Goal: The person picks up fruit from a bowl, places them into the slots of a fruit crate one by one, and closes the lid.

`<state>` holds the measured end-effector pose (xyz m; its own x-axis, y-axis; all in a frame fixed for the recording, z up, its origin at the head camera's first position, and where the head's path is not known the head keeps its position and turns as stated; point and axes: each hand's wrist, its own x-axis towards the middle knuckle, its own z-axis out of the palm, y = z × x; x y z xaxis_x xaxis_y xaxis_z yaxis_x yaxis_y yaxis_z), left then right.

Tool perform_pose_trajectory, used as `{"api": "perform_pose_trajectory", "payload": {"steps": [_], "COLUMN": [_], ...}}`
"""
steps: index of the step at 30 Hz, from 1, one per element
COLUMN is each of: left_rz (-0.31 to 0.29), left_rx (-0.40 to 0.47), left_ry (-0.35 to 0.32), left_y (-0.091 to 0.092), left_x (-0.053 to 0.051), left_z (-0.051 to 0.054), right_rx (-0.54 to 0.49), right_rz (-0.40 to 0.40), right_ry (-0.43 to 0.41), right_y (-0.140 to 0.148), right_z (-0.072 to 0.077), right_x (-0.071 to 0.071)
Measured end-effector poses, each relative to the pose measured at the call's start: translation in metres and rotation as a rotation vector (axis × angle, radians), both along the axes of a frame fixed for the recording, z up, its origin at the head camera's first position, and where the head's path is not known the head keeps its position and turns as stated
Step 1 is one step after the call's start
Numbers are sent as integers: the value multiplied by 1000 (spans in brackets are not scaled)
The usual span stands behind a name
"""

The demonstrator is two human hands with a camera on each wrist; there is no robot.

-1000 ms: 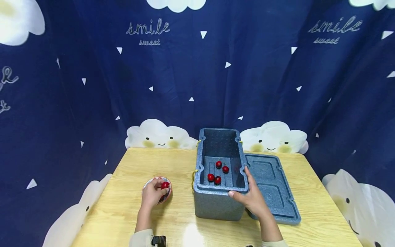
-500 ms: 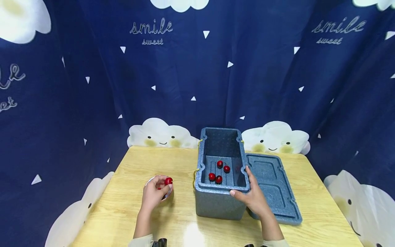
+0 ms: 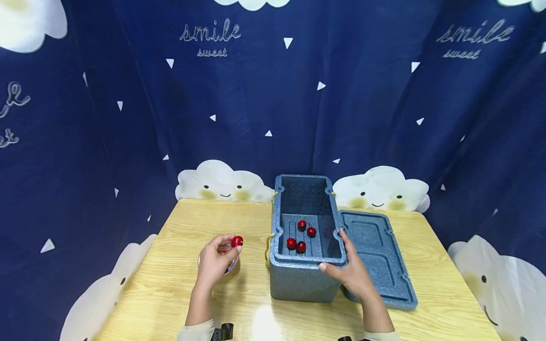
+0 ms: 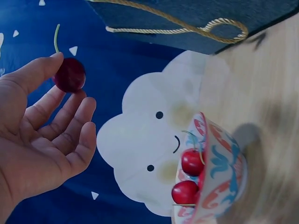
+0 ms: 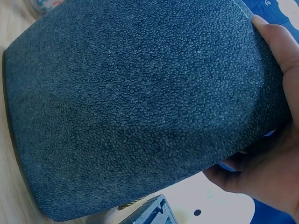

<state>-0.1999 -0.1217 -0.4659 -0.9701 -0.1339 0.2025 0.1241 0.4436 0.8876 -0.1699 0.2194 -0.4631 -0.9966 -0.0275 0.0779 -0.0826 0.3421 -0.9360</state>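
Note:
My left hand [image 3: 213, 259] pinches a red cherry [image 3: 237, 241] between thumb and fingers, just above the patterned bowl [image 3: 232, 268]. In the left wrist view this cherry [image 4: 70, 75] has a green stem, and more cherries [image 4: 192, 162] lie in the bowl [image 4: 219, 172]. The grey-blue foam box [image 3: 304, 283] stands right of the bowl, its top uncovered, with several cherries [image 3: 301, 246] on its floor. My right hand [image 3: 356, 274] grips the box's near right corner, thumb on the front rim and fingers along the side; the right wrist view shows the box wall [image 5: 140, 102] up close.
The box's lid [image 3: 375, 255] lies on the wooden table [image 3: 251, 222] to the right of the box. A yellow rope [image 3: 268, 251] hangs on the box's left side. Behind the table is a dark blue curtain [image 3: 239, 94] with clouds.
My left hand has lifted the cherry up out of the bowl, slightly to the right. My right hand keeps its grip on the box, and the cherries in the box have not moved.

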Motion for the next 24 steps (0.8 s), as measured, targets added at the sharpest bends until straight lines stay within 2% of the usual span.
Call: {"api": "perform_pose_trajectory", "payload": {"steps": [4, 11, 19, 24], "left_rz": [-6, -35, -86, -78], "left_rx": [29, 63, 87, 92], "left_ry": [7, 71, 112, 119], "left_y": [1, 3, 13, 17], "left_x": [-2, -7, -15, -21], "left_z": [6, 17, 28, 35], "right_rx": [21, 32, 19, 38], "right_rz": [0, -9, -1, 18], "right_ry": [-18, -46, -26, -7], "right_y": [1, 2, 3, 4], "right_z": [2, 5, 4, 4], "right_x": [-1, 0, 2, 0]}}
